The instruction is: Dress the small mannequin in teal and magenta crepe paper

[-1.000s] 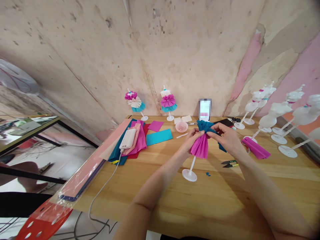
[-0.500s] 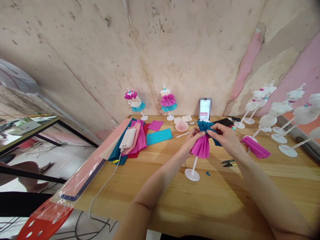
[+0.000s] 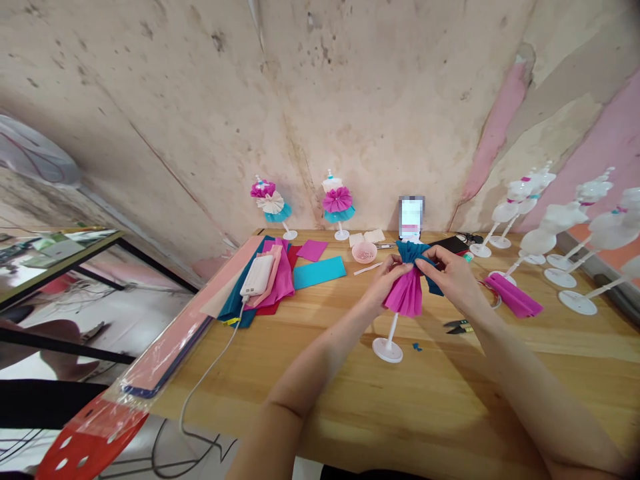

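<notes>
Between my hands stands a small mannequin on a white round base, dressed in a pleated magenta crepe paper skirt. Dark teal crepe paper is gathered around its upper body, and a loose end hangs under my right hand. My left hand is closed at the waist, fingers pressing the gathered teal paper against the form. Thumb and forefinger of my right hand pinch the teal paper on the other side. Teal scraps lie beside the base. Thread snips rest right of them.
A pink bowl of beads and a phone are at the back. Stacked crepe paper with a white power bank lies left, near a turquoise sheet. Two dressed mannequins stand by the wall; several bare ones stand right.
My fingers shift slightly on the gathered teal paper, both hands keeping their grip at the waist. The whole view has moved a little; nothing else on the table differs.
</notes>
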A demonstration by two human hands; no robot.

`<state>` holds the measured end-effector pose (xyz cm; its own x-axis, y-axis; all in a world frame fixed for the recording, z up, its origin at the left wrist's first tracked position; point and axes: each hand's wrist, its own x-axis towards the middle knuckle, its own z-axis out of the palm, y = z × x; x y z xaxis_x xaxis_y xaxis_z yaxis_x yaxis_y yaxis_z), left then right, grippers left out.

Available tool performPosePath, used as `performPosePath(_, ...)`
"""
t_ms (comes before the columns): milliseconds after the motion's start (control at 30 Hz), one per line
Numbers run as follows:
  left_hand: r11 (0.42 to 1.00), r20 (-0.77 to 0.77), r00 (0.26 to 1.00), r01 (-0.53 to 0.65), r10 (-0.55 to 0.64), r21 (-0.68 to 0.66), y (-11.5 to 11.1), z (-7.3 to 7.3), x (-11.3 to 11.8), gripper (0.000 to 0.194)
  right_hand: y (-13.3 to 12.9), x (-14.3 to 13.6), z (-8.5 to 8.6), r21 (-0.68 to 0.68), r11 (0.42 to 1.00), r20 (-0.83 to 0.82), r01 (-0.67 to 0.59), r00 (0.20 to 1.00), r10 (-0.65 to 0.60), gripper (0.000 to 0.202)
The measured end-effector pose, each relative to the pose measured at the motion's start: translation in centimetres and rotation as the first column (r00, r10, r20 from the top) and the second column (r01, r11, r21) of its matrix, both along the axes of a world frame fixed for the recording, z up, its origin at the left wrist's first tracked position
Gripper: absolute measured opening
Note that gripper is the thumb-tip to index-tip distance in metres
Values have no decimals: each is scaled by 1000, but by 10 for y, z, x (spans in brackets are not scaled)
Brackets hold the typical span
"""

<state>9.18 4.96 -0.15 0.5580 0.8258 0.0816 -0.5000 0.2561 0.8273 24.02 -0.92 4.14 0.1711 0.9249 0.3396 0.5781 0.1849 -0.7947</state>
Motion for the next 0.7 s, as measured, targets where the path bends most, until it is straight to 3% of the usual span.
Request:
performPosePath(333, 999, -57, 998, -18, 20, 42, 0, 0, 0, 38, 2, -2, -2, 53, 999, 38, 8, 999, -10, 24)
performPosePath(700, 997, -89, 995, -44, 49, 65, 0, -2, 0, 31, 2, -1, -2, 48, 999, 44, 10, 999, -12, 27)
